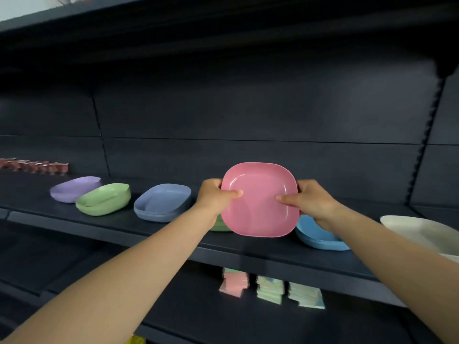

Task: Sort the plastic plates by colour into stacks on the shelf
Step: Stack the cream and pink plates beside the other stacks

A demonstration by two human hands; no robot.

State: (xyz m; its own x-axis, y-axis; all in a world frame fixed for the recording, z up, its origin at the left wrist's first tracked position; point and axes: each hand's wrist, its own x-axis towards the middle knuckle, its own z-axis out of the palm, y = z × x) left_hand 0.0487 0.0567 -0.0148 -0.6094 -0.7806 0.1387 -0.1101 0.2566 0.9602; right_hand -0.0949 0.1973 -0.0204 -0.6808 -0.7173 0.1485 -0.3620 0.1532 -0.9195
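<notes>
Both hands gripped one pink plate [259,199], square with rounded corners, tilted with its hollow face toward the camera and held above the front of a dark shelf [159,235]. The left hand [214,196] clasped its left edge, thumb on the face; the right hand [311,198] clasped the right edge likewise. Along the shelf stood colour stacks, from left: purple plates [74,189], green plates [104,199] just beside them, grey-blue plates [162,202], a second green stack [218,225] largely hidden behind the held plate, light-blue plates [320,238] and white plates [422,232] at the right margin. Small reddish cups [34,165] lined the far left of the shelf. The dark back panel [248,112] carried slotted uprights; a further shelf overhung above. On the lower shelf [198,309] lay piles of pastel packets [270,289].
</notes>
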